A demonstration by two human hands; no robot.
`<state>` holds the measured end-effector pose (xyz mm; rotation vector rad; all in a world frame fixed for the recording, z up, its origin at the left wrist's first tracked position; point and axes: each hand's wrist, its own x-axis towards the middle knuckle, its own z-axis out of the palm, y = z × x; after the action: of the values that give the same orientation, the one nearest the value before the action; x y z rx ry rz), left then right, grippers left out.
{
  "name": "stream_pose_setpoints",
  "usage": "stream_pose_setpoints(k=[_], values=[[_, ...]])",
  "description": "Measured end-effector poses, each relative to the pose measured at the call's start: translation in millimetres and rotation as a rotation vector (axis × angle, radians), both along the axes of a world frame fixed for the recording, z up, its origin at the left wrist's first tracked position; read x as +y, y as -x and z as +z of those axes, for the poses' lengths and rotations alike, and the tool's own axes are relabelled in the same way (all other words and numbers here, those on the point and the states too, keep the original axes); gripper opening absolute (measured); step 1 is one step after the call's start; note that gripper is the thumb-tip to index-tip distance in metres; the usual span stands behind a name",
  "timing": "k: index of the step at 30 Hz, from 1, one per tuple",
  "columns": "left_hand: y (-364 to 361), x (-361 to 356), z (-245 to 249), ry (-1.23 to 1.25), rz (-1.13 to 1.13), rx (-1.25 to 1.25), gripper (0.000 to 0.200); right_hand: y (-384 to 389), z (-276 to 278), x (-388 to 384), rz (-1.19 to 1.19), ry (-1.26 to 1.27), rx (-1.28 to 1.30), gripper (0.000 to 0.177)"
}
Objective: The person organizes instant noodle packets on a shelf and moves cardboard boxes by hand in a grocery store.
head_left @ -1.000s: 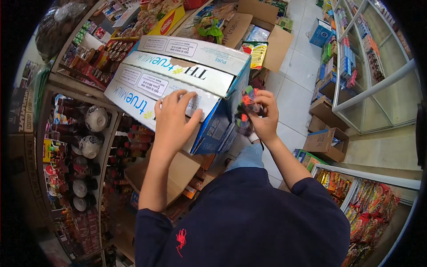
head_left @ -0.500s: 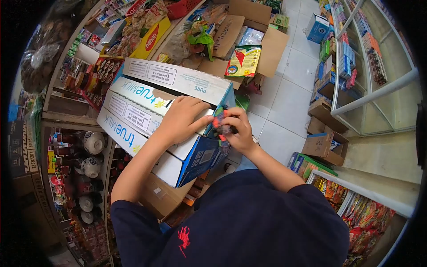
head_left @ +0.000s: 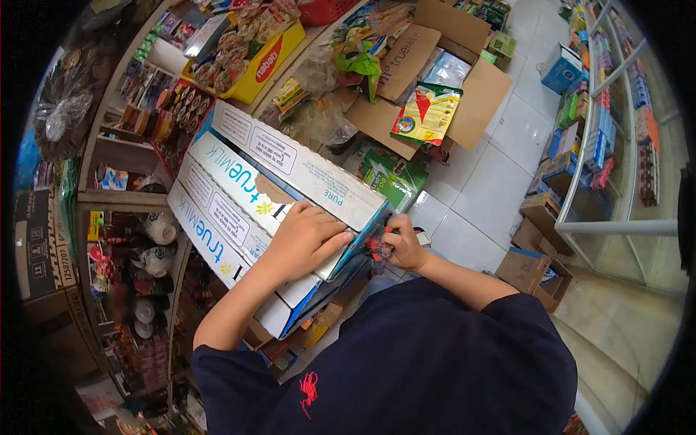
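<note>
Three white-and-blue milk cartons (head_left: 225, 221) lie side by side, printed "true MILK"; the middle one has a torn patch. Across the middle carton's end my left hand (head_left: 304, 243) holds on, fingers bent at its edge and thumb stretched along the top. Its fingertips are partly hidden. At the blue open end, my right hand (head_left: 404, 243) is closed around a small red-and-dark packet (head_left: 378, 246), mostly covered by the fingers. What it contains cannot be made out.
Beyond the cartons stands an open cardboard box (head_left: 471, 109) with a yellow-and-green packet (head_left: 428, 112) on it. A green packet (head_left: 395, 177) lies near the tiled floor (head_left: 464, 232). A glass cabinet (head_left: 616, 225) lines the right; shelves with bowls (head_left: 156, 261) stand left.
The view has shifted, so the cartons sit lower and the green packet shows more. My right hand has moved slightly down along the carton end, still gripping the packet. My left hand keeps its place.
</note>
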<state>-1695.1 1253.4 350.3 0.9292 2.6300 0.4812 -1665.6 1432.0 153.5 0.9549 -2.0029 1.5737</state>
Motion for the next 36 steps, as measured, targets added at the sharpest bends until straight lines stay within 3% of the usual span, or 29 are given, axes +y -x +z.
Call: stream_pose_setpoints(k=[2,5,7,10,12,13,15,17,19,21,23,24,26,31,33,36], values=[[-2,5,0,0.048,0.005,-0.014,0.031,19,46,2,-0.022,0.134,0.203,0.036],[-5,10,-1,0.108,0.033,-0.023,0.032,35,51,2,-0.004,0.134,0.389,0.034],[-12,6,-5,0.106,0.046,0.03,0.032,37,20,1,0.009,0.137,0.458,0.03],[-15,7,-7,0.015,0.036,0.17,0.033,28,-30,21,0.103,-0.05,0.39,0.029],[-16,7,-3,-0.014,0.028,0.237,0.034,29,-44,34,0.233,-0.336,0.037,0.032],[-17,6,-3,0.003,0.023,0.211,0.035,34,-43,39,0.226,-0.348,0.068,0.032],[-20,1,1,0.02,0.021,0.193,0.036,31,-16,42,0.136,-0.118,-0.263,0.037],[-17,1,5,0.056,0.01,0.081,0.038,44,30,38,0.042,0.068,-0.167,0.039],[-20,-3,-4,0.003,0.015,0.122,0.039,50,70,28,0.024,0.228,-0.234,0.038],[-22,-5,-17,-0.152,0.009,0.34,0.037,60,110,22,0.067,0.151,-0.17,0.036],[-22,-6,-12,-0.144,0.033,0.269,0.036,67,138,19,0.135,0.07,-0.131,0.034],[-24,-5,-7,-0.129,0.038,0.188,0.034,73,149,19,0.217,-0.086,-0.043,0.032],[-33,-5,-2,-0.156,0.13,0.22,0.034,83,165,17,0.348,-0.288,0.073,0.032],[-48,16,-6,-0.435,0.471,0.126,0.031,116,176,2,0.639,-0.331,0.152,0.032],[-48,28,-11,-0.559,0.871,-0.014,0.025,133,175,-8,0.756,-0.325,0.186,0.032],[-45,57,-8,-0.662,1.106,0.155,0.016,167,172,-32,0.817,-0.226,0.16,0.031]])
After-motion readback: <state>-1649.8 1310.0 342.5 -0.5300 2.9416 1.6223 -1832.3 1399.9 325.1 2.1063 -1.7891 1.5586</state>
